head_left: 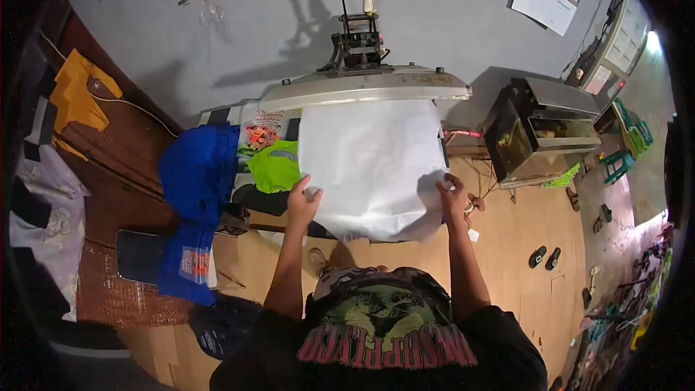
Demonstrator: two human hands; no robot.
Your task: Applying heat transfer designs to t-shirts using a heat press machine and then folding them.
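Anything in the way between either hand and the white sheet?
Nothing visible. The left hand is right at the sheet's left edge, and the right hand at its right edge. The press plate crosses the view at the sheet's far end, clear of both hands.

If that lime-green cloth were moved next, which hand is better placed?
Probably the left hand: it is close to the lime-green cloth, while the right hand is across the white sheet.
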